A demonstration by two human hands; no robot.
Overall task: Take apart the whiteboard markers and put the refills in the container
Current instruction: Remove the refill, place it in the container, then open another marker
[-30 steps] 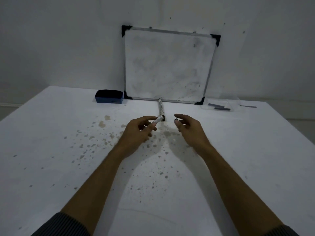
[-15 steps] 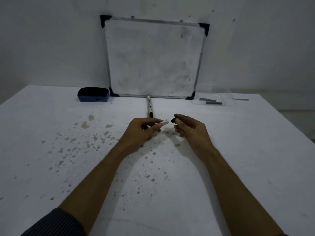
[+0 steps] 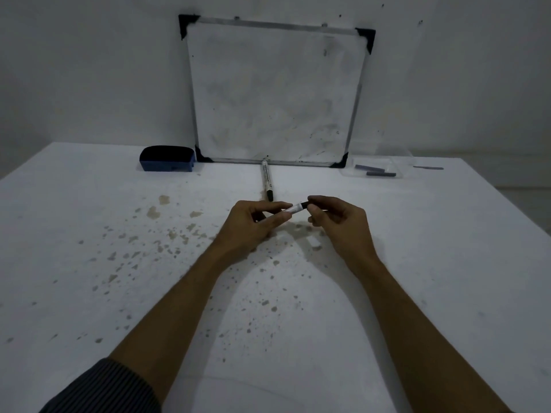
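Since half a second ago my two hands have closed the gap between them, and the black end piece that my right hand (image 3: 340, 223) held apart from the barrel now meets the tip of the white whiteboard marker (image 3: 293, 208) held in my left hand (image 3: 250, 226). My left fingers (image 3: 275, 218) are curled around the marker's white barrel, gripping it above the stained white worktop (image 3: 89, 263), with only its right end poking out past them. My right thumb and forefinger are pinched together on the small black end of that same marker; I cannot tell whether the piece is seated on the barrel or only touching it. Taking the grubby metal-framed whiteboard (image 3: 274, 93) leaning on the wall as my landmark, the held marker is in front of its lower edge, well out toward me. A second white marker with a black cap (image 3: 267, 181) lies on the worktop, one end touching the whiteboard's bottom edge and the capped end pointing at my hands. A clear plastic container (image 3: 396, 166) with two dark refill sticks (image 3: 374, 171) inside sits just right of the whiteboard's lower right corner. A dark blue board eraser (image 3: 167, 162) rests just left of its lower left corner. A striped dark sleeve (image 3: 104, 389) covers my left forearm nearest me.
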